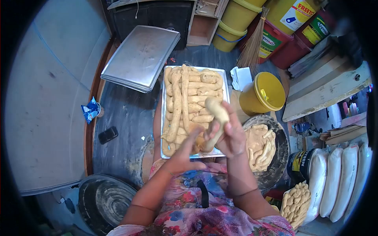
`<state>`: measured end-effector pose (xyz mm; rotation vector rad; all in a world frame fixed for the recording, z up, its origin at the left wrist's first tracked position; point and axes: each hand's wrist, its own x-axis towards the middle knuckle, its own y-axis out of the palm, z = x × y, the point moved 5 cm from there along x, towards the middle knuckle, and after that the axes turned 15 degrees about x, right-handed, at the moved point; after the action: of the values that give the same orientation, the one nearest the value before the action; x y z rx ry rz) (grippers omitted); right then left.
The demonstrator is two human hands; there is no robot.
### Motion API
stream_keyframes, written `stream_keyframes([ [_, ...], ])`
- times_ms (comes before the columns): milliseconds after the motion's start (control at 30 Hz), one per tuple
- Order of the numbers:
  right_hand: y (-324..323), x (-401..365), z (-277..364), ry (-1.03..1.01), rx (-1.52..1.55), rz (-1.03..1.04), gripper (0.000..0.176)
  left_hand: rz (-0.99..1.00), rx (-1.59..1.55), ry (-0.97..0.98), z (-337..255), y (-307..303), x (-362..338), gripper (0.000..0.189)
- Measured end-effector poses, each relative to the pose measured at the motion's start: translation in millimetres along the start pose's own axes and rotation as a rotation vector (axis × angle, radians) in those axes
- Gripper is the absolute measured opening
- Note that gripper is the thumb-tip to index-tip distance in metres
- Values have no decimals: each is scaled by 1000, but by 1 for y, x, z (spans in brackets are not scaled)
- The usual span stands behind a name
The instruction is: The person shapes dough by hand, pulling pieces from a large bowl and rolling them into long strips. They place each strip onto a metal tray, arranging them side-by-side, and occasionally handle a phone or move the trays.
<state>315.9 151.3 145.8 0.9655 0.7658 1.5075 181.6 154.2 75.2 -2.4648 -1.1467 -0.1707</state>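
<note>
A thick strip of pale dough (217,112) hangs over a metal tray, gripped by my right hand (232,135). To its left, my left hand (183,155) has its fingers apart, with nothing in it, above the tray's near part. The tray (226,84) rests on my lap, covered with rolled dough ropes (185,94); two long ones run lengthwise over several crosswise ones. At my right, a round dark basin (280,145) holds a mass of dough (260,145) with loose strips on top.
Stacked metal trays (141,55) lie ahead at the left. A yellow bucket (262,96) stands behind the basin. A phone (108,135) and a blue packet (91,110) are at the left, a black tub (104,202) nearer. Shaped dough pieces (295,204) sit at the lower right.
</note>
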Motion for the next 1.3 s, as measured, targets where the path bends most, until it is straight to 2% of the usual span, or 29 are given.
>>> stream_keyframes([
  [67,7,24,13,-120,75,45,62,176,405,-83,10,16,-4,89],
  [100,3,39,16,-146,-10,12,61,264,607,-119,17,23,-6,84],
  [133,-5,55,17,-174,-98,-23,61,67,721,-11,16,17,-6,71],
  [167,-14,71,18,-203,-186,-62,61,28,769,-83,23,12,-7,70],
  [233,-61,104,4,-114,-506,-100,62,-55,862,-234,25,-5,-7,68],
  [267,-100,114,-11,-100,-831,-143,61,-112,976,-210,20,-11,-6,64],
  [300,-130,123,-25,-85,-1154,-182,60,-81,1012,-203,22,-11,-5,61],
  [400,-152,117,-55,13,-1846,-131,57,-8,1085,-178,36,-8,-9,55],
  [467,-155,116,-61,-53,-1859,-158,57,20,1074,-152,49,5,-21,54],
  [567,-154,113,-64,-79,-1839,-195,58,-40,981,-80,46,11,-29,52],
  [600,-151,113,-61,-84,-1827,-203,58,-90,997,-130,45,6,-29,55],
  [667,-143,107,-54,-130,-1582,-199,59,-195,1028,-230,43,-6,-30,59],
  [767,-127,88,-60,-108,-1376,-175,61,-403,755,-341,58,-34,-27,68],
  [800,-124,81,-66,-85,-1333,-166,62,-316,692,-345,65,-28,-27,71],
  [867,-120,76,-79,-109,-1537,-121,63,-135,567,-344,78,-14,-29,79],
  [967,-124,81,-93,-144,-1670,-118,65,-34,705,-255,57,9,-25,79],
  [1067,-123,83,-91,-155,-1702,-118,63,-56,716,-286,55,15,-23,78],
  [1167,-128,78,-88,-149,-1590,-112,64,-21,834,-317,67,22,-27,79],
  [1300,-109,41,-47,-344,-1236,-78,60,35,1094,-383,58,23,-27,80],
])
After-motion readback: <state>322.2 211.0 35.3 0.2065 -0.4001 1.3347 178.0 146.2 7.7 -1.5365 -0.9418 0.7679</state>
